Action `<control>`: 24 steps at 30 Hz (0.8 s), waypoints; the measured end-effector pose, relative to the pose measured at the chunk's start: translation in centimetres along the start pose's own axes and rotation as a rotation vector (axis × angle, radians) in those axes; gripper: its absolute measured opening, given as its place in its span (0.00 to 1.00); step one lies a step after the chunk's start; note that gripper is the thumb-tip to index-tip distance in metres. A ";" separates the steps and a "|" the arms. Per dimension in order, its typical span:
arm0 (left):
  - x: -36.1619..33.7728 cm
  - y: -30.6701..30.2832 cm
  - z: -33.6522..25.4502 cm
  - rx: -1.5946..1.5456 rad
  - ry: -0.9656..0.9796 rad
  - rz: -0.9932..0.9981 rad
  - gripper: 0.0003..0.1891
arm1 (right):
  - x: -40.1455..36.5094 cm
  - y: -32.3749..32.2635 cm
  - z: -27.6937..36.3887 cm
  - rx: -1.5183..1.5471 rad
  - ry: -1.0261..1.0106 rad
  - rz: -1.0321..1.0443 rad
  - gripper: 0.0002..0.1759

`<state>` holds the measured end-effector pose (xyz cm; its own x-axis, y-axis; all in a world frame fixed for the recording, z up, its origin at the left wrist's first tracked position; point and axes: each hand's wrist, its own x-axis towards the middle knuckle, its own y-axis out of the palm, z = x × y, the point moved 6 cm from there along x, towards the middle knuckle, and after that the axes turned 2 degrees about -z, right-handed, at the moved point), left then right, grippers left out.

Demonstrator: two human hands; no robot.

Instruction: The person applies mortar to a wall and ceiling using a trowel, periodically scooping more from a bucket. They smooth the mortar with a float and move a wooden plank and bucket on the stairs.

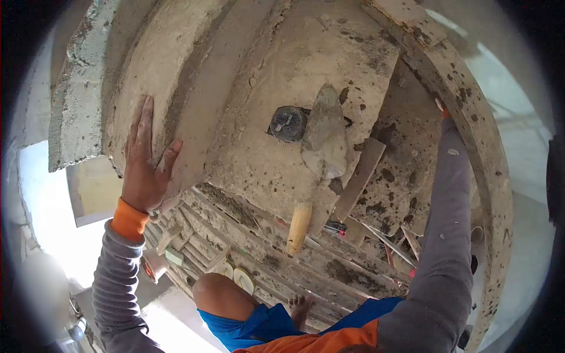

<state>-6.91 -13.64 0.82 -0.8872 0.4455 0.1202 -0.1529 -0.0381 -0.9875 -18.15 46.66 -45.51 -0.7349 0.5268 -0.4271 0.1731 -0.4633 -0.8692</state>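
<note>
My left hand (pixel 144 162) lies flat on the edge of a rough concrete step (pixel 156 76), fingers stretched out and thumb spread, holding nothing. Far to the right, my right arm reaches forward along a long mud-spattered plank (pixel 465 100). Only a small part of my right hand (pixel 440 105) shows beside that plank; its fingers are mostly hidden. Between my arms, a mortar-caked trowel (pixel 325 135) with a wooden handle (pixel 299 228) lies on a dusty board-like surface (pixel 259 156). A round dark tape measure (pixel 288 123) sits against the trowel blade's left side.
Below is a platform of wooden slats (pixel 271 259), with my bare foot (pixel 300 309) on it. A short wood strip (pixel 362 179) leans at the surface's right edge. Small tools with pink-red parts (pixel 336 228) lie under it. Bright openings show at the left (pixel 50 206).
</note>
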 end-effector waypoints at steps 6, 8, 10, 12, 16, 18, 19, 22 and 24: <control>0.1 -0.1 0.2 0.008 -0.032 0.005 0.36 | -1.0 -0.7 -0.1 0.243 -0.002 0.000 0.28; 0.0 0.0 0.4 0.026 -0.011 0.005 0.36 | -1.7 -0.7 0.1 0.411 -0.016 0.030 0.28; -0.2 0.1 0.6 0.040 -0.004 0.004 0.36 | -3.6 -0.2 0.3 0.658 -0.021 0.092 0.28; -0.3 0.1 0.8 0.050 -0.011 -0.017 0.36 | -6.9 1.2 0.2 0.925 -0.013 0.173 0.27; -0.6 0.4 1.4 0.088 -0.087 -0.036 0.37 | -9.9 8.0 -3.2 0.953 0.026 0.010 0.24; -1.0 0.5 1.8 0.104 -0.134 -0.046 0.38 | -14.7 9.7 -2.2 0.737 -0.059 0.003 0.23; -1.4 0.6 1.9 0.116 -0.145 -0.040 0.38 | -17.5 9.3 -1.4 0.606 -0.137 0.008 0.22; -1.0 0.9 2.5 0.142 -0.185 -0.011 0.39 | -26.0 8.4 0.0 0.242 -0.391 0.007 0.22; -1.3 0.4 2.3 0.117 -0.235 0.058 0.40 | -31.9 8.1 -0.1 -0.020 -0.595 -0.009 0.22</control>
<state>-6.80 -16.33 0.51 -0.9706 0.2198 0.0977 -0.1361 -0.1669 -0.9765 6.77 26.15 -38.98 -0.9766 0.0379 -0.2115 0.1732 -0.4442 -0.8790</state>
